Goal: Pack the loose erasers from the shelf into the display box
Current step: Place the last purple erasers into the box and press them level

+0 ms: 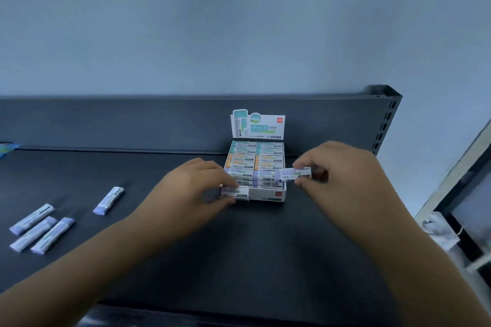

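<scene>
On the right hand (337,164), thumb and curled fingers (302,164) pinch the right eraser (295,174) by one end. Its long axis runs crosswise, parallel to the rows already packed. The eraser hangs over the near right corner of the display box (268,194), which lies just left of those fingers.

The left hand (196,186) pinches the left eraser (236,191) the same way, crosswise, in front of the box's near left corner. The right hand looks nearer a slot.

Well apart, leftward of the left fingers, a lone eraser (109,200) and three grouped erasers (34,233) lie slanted on the shelf (239,247).
</scene>
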A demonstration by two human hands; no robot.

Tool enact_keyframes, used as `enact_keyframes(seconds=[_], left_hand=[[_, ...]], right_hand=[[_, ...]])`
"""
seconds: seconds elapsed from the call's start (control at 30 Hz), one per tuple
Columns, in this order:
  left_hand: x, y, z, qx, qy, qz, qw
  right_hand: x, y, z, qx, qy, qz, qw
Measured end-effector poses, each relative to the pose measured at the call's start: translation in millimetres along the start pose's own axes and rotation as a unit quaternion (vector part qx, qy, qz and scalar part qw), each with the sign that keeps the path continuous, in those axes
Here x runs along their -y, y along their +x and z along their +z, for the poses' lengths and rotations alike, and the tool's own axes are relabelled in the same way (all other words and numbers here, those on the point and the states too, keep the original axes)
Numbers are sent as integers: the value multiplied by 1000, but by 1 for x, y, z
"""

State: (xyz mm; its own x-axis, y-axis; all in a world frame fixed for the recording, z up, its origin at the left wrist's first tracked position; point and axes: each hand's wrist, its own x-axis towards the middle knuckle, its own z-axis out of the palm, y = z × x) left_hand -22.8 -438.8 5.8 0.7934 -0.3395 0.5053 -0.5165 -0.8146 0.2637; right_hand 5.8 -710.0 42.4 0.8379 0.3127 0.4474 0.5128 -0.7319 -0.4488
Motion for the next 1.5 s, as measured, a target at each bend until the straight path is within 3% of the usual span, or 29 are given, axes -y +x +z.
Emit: enact_keyframes(seconds=[0.17,0.37,0.53,0.7,0.87,1.07,1.2,1.33,1.5], left_hand=[[8,-6,23,-108,-143,-38,983],[14,-1,32,-124,-294,-173,932],[23,0,35,-119,-330,-227,909],[21,-1,35,-111,-343,-216,908],[23,-2,36,-126,-386,-242,881],[25,-1,34,-109,-365,-216,899],[19,-1,31,-141,-269,-121,945],[20,-1,34,-125,-242,-56,961],[23,-2,36,-119,-197,-24,973]], right_hand=[[7,19,14,41,-48,-55,997],[13,39,17,131,-126,-107,977],[15,43,29,155,-149,-150,965],[16,42,49,164,-106,-154,969],[18,38,60,167,-71,-155,971],[16,31,50,144,-86,-122,978],[24,26,56,103,-162,-163,968],[33,22,59,121,-108,-132,978],[26,25,59,39,-136,-151,978]])
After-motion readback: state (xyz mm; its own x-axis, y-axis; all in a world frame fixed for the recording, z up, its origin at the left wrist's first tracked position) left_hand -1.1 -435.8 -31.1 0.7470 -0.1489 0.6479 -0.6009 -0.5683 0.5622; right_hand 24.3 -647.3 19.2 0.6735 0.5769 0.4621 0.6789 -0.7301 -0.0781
